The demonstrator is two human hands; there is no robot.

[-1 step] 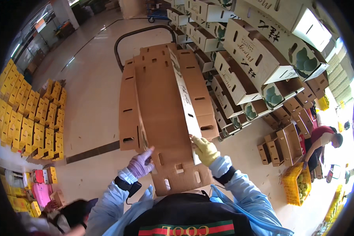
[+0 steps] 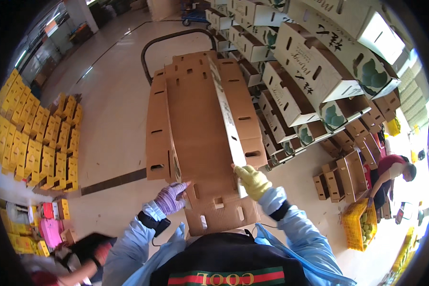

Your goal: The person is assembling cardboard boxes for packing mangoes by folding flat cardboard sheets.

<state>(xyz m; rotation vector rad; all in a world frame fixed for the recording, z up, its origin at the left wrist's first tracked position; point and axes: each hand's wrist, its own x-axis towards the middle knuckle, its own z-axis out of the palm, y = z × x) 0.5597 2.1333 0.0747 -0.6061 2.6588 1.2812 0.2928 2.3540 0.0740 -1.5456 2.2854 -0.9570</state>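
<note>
I hold a long flat cardboard box blank (image 2: 200,138) out in front of my chest, its far end reaching toward the curved black handle of a cart (image 2: 176,38). My left hand (image 2: 170,198), in a purple knit glove, is closed on the blank's near left edge by a cut-out flap; my right hand (image 2: 252,181), in a yellow glove, is clamped on the raised side panel, whose white printed edge runs away from me. The blank is plain brown, unfolded, with slotted hand holes and notched tabs along both long sides, and its near end touches my dark top. To my left the pale floor (image 2: 114,119) lies open as far as rows of yellow cartons (image 2: 33,138) set upright. To my right the room is tight: a wall of stacked assembled boxes (image 2: 319,71) stands just beside the blank's edge. Farther right a person in red (image 2: 391,171) bends over a yellow crate (image 2: 360,224).
</note>
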